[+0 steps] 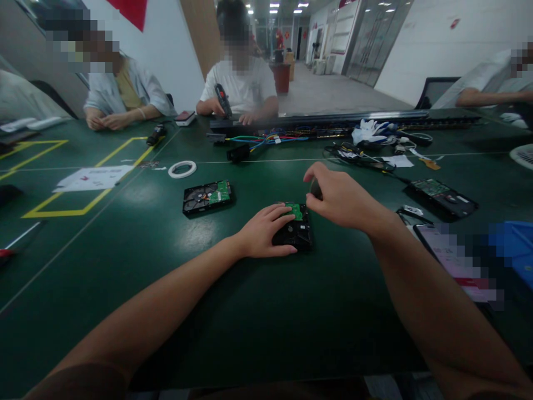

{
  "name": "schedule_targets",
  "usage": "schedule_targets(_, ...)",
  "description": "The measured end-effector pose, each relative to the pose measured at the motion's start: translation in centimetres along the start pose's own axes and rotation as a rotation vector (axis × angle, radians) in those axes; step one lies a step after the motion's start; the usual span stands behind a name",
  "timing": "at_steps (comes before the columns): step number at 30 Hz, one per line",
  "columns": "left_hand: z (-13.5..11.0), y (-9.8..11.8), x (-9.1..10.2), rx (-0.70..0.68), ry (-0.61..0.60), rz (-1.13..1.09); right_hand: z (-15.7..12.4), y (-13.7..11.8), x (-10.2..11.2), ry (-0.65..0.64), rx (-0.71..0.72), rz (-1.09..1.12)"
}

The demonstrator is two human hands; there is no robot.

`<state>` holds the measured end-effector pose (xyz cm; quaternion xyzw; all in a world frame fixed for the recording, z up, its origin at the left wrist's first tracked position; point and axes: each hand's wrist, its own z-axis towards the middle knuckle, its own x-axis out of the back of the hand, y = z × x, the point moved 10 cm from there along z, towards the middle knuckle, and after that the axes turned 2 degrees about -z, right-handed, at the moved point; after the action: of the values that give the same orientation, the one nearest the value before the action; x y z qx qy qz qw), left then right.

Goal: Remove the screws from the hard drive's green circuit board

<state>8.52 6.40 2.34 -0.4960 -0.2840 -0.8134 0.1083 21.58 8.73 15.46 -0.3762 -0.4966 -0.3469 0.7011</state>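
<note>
View: head camera, looking forward and down.
Landmark: hard drive (296, 229), circuit board up, flat on the green desk (270, 322), just ahead of the person.
Left hand (266, 230): rested on the landmark's left half. The fingers (280, 213) lay flat and close together across its top with the thumb along its near edge, steadying it rather than clasping it.
Right hand (343, 199): poised just above and right of the landmark, apart from it. The fingers were narrowed to a pinch on a small dark object (315, 189); its kind could not be told.
Second drive (207, 198): left of the landmark, well apart, board up.
Third drive (441, 198): right of the landmark, well apart.
Tape ring (182, 169): beyond the landmark, to its left.
Cables (266, 139): well beyond the landmark.
Co-workers: three were seated past the landmark; one held a power driver (222, 100).
Risk, judged: the pinched object could slip and fall onto the exposed board. The landmark could skid on the smooth desk, being only pressed from one side. Bare fingers on the board could pass static.
</note>
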Motion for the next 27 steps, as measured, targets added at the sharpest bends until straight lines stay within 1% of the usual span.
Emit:
schedule_targets(3,0.0,-0.2,-0.1,0.005,0.002,0.012,0.1,0.3,-0.3,0.01,-0.006,0.06)
schedule_targets(5,0.0,-0.1,-0.2,-0.001,0.003,0.016,0.2,0.2,-0.4,0.006,-0.003,0.054)
schedule_targets(8,0.0,-0.1,-0.2,-0.002,0.008,0.012,0.0,-0.1,-0.3,0.008,-0.019,-0.039)
schedule_targets(11,0.0,-0.1,-0.2,0.007,0.01,-0.001,-0.2,0.1,-0.1,0.008,-0.091,-0.159)
schedule_targets(13,0.0,-0.1,-0.2,0.008,0.007,-0.011,-0.2,0.0,-0.2,0.001,-0.101,-0.184)
schedule_targets(15,0.0,-0.1,-0.2,0.007,0.009,-0.016,-0.1,-0.4,-0.3,-0.001,-0.055,-0.147)
schedule_targets(18,0.0,0.0,-0.1,0.002,0.009,-0.005,-0.1,-0.7,-0.2,-0.003,0.016,-0.035)
schedule_targets(22,0.0,0.1,0.0,-0.006,0.008,0.02,-0.1,-0.5,-0.5,-0.049,0.026,0.058)
schedule_targets(23,0.0,0.0,0.0,-0.005,0.009,0.021,-0.1,-0.3,-0.4,-0.042,0.0,0.023)
schedule_targets(27,-0.1,-0.1,0.0,-0.006,0.004,0.018,-0.3,0.8,0.2,-0.01,-0.179,-0.195)
